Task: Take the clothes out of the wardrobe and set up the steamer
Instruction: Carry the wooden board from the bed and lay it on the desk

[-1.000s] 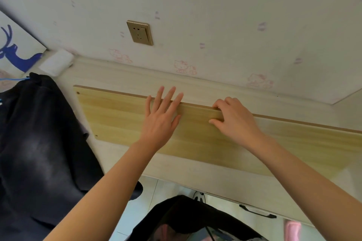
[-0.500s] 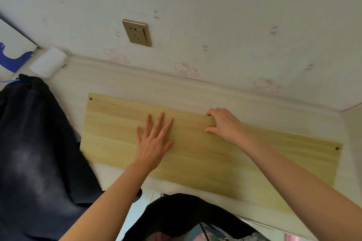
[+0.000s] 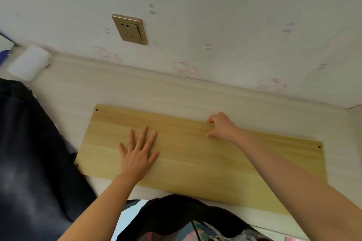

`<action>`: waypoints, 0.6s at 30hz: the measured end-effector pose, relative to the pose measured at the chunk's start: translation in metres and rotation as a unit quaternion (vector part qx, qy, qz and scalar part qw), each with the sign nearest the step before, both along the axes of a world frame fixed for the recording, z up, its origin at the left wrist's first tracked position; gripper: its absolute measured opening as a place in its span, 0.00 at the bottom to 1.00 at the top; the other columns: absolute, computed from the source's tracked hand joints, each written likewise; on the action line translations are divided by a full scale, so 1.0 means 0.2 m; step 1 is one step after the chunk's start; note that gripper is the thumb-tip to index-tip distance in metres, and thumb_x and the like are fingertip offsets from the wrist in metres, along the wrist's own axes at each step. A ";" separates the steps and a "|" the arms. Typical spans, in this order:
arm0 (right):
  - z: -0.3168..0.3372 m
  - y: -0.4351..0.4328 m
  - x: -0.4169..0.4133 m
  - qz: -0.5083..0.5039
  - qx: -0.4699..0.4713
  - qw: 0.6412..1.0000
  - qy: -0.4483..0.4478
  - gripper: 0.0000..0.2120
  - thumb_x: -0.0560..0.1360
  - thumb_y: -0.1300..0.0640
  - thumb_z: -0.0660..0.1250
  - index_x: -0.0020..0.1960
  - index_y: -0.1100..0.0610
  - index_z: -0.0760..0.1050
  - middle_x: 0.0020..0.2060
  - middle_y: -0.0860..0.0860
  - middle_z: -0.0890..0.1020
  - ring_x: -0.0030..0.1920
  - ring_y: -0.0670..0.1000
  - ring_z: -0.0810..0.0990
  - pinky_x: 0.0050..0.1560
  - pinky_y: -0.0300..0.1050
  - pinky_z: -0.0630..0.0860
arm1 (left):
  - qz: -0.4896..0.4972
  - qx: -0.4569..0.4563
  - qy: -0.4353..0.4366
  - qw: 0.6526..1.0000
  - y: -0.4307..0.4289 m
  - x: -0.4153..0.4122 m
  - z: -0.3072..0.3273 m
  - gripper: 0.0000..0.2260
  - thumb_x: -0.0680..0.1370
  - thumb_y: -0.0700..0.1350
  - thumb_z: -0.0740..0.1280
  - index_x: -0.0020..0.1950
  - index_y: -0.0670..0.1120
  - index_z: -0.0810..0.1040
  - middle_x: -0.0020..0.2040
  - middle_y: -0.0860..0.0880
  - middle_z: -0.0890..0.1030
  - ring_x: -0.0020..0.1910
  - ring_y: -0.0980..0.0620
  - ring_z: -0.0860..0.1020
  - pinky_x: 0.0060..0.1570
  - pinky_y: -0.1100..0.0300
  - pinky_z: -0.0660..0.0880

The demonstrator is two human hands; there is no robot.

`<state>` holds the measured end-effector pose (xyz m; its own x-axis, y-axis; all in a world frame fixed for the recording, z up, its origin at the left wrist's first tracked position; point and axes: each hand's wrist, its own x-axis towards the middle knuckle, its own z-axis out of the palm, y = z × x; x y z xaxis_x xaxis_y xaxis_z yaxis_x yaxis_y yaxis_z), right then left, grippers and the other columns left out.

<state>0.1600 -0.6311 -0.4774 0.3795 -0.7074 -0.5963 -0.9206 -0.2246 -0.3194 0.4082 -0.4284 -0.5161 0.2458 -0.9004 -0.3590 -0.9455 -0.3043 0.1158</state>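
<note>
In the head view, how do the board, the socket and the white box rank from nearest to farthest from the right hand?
1. Board: under the right hand, which grips its far edge.
2. Socket: on the wall, up and to the left.
3. White box: far left, at the foot of the wall.

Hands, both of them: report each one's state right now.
Left hand: open, fingers spread flat on the wooden board.
Right hand: closed, fingers curled over the wooden board's far edge, gripping it.

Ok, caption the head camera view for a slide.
Left hand flat on a wooden board, right hand gripping its far edge, below a wall socket.
</note>
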 end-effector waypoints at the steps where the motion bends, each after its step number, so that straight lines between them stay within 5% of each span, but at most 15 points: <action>1: -0.01 -0.01 0.00 0.000 0.002 1.000 0.002 0.31 0.65 0.48 0.77 0.65 0.54 0.73 0.59 0.56 0.71 0.59 0.58 0.73 0.61 0.54 0.72 | -0.001 0.001 0.003 1.000 0.00 0.00 -0.01 0.31 0.71 0.72 0.32 0.74 0.66 0.34 0.76 0.60 0.33 0.76 0.43 0.36 0.67 0.29 0.50; 10: 0.01 -0.06 0.00 0.007 -0.036 0.998 -0.041 0.17 0.70 0.49 0.74 0.57 0.52 0.76 0.53 0.54 0.76 0.55 0.58 0.75 0.57 0.47 0.70 | 0.013 0.006 0.011 1.000 -0.01 0.00 -0.04 0.31 0.74 0.69 0.40 0.75 0.65 0.38 0.77 0.59 0.36 0.76 0.44 0.36 0.67 0.29 0.48; 14: 0.05 0.06 0.00 0.041 -0.042 0.998 -0.014 0.22 0.76 0.46 0.66 0.67 0.53 0.69 0.62 0.55 0.71 0.63 0.58 0.69 0.63 0.53 0.70 | 0.020 0.001 0.016 1.000 -0.01 0.00 -0.05 0.30 0.74 0.69 0.41 0.75 0.65 0.38 0.77 0.59 0.36 0.76 0.44 0.36 0.67 0.29 0.46; 18: -0.03 0.34 -0.14 0.054 -0.102 0.993 0.012 0.26 0.79 0.45 0.59 0.74 0.54 0.62 0.74 0.54 0.60 0.74 0.57 0.57 0.73 0.51 0.58 | 0.019 -0.008 0.023 1.000 0.00 0.00 -0.05 0.30 0.74 0.69 0.40 0.75 0.65 0.38 0.77 0.60 0.36 0.76 0.45 0.36 0.68 0.30 0.45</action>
